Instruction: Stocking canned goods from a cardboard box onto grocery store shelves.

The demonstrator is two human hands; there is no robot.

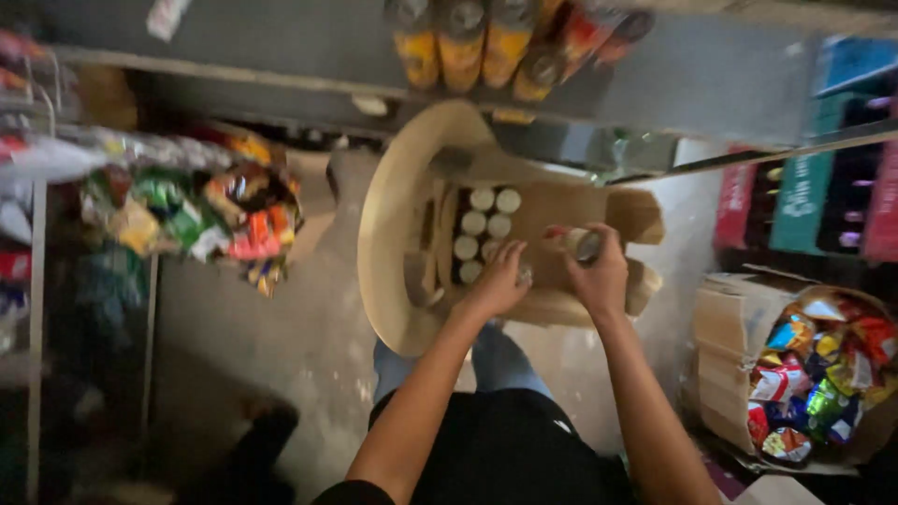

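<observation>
Right hand (599, 271) clamped on a blurred bottle (584, 245), left hand (499, 281) grip unclear inside cardboard box (561, 210).

A tan plastic chair (393, 234) stands on the grey floor (281, 337), carrying an open cardboard box (561, 210) directly beneath the hands. Right of the right hand (599, 276), another carton of snack packets (730, 346) sits on the floor.

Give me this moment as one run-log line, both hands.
left hand: inside open cardboard box, by white-capped bottles | right hand: holding one bottle above box | box on round plastic chair
</observation>
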